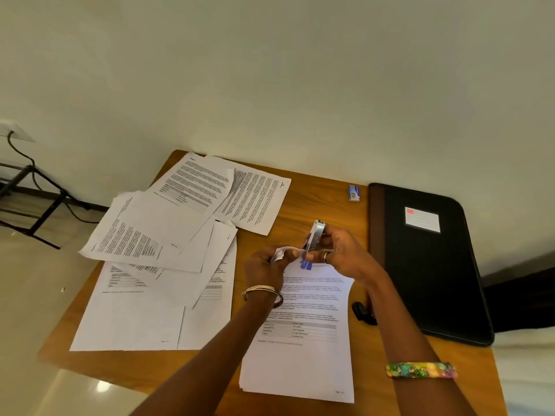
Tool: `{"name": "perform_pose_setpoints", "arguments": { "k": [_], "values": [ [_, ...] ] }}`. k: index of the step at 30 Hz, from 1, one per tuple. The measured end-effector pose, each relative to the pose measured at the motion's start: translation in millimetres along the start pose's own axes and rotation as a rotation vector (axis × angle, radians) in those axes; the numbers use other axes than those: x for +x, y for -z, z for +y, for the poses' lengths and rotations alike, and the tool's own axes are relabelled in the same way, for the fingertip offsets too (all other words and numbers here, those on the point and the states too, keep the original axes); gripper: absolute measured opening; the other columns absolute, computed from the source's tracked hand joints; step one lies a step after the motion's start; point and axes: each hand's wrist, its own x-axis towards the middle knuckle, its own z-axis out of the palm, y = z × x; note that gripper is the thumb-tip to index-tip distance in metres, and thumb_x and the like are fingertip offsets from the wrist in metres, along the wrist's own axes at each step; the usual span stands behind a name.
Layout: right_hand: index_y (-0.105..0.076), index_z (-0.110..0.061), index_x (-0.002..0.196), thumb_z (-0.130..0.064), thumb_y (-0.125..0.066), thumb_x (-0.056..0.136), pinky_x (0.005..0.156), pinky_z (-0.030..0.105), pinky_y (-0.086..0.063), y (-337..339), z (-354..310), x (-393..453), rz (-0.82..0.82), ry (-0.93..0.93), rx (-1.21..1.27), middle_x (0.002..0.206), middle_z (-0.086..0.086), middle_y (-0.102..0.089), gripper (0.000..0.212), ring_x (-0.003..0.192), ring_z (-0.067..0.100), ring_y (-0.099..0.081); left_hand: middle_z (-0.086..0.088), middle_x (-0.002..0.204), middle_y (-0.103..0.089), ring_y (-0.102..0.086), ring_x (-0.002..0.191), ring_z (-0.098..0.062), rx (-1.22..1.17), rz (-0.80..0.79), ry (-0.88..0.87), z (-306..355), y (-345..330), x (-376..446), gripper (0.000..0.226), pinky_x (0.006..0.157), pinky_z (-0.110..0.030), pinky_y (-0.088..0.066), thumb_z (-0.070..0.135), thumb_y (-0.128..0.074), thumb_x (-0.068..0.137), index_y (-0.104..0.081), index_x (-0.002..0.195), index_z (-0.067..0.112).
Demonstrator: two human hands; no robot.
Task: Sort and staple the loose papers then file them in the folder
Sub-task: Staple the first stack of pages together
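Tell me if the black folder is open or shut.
Shut. The black folder lies flat on the table's right side, cover down with its label facing up; no papers inside are visible.

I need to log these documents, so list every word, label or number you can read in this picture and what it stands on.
Nothing here reads with certainty.
Near stack: printed paragraphs, a table, a page mark at its lower corner; too small.
Loose papers: body text, tables, bold headings; blurred.
Folder label: a red patch and faint ruled lines, no words legible.
Small box: blue print, unreadable.
Stapler: no marking legible.
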Motion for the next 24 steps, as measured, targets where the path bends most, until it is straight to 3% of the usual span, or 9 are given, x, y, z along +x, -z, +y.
{"name": "perform_pose_setpoints", "arguments": {
  "k": [8, 14, 19, 24],
  "values": [
    [-0.058, -0.012, 0.106, -0.008, -0.075, 0.075, 0.079, 0.028, -0.056, -9, 0, -2, 0.051, 0.025, 0.005, 0.098, 0.005, -0.068, 0.036, 0.092, 0.019, -0.066, 0.0, 0.077, -0.067, -0.06, 0.063, -0.013, -0.015, 0.017, -0.001, 2, 5, -1, 0.018, 0.053, -0.015, -0.046, 0.029, -0.072, 0.078, -0.071, 0.089, 0.015],
    [-0.058, -0.011, 0.105, -0.004, -0.074, 0.076, 0.072, 0.021, -0.056, -12, 1, -2, 0.089, 0.031, -0.001, 0.096, 0.003, -0.068, 0.034, 0.089, 0.016, -0.066, 0.004, 0.074, -0.065, -0.058, 0.062, -0.008, -0.016, -0.013, -0.013, 3, 6, -1, 0.013, 0.048, -0.008, -0.043, 0.028, -0.071, 0.079, -0.071, 0.087, 0.018],
    [-0.058, -0.013, 0.099, -0.002, -0.074, 0.075, 0.072, 0.019, -0.052, -13, 3, -3, 0.17, 0.078, -0.068, 0.09, -0.001, -0.065, 0.031, 0.086, 0.014, -0.064, 0.004, 0.075, -0.066, -0.06, 0.067, -0.015, -0.008, -0.059, -0.047, 2, 3, -2, 0.011, 0.05, -0.008, -0.043, 0.025, -0.07, 0.08, -0.072, 0.086, 0.016],
    [-0.055, -0.019, 0.098, -0.006, -0.071, 0.079, 0.085, 0.027, -0.053, -16, 2, -6, 0.146, 0.065, -0.071, 0.095, -0.002, -0.066, 0.028, 0.091, 0.012, -0.064, -0.002, 0.075, -0.069, -0.063, 0.067, -0.02, -0.013, -0.017, -0.019, 2, 3, 0, 0.018, 0.054, -0.019, -0.047, 0.029, -0.072, 0.078, -0.073, 0.085, 0.013]
  ]
}}
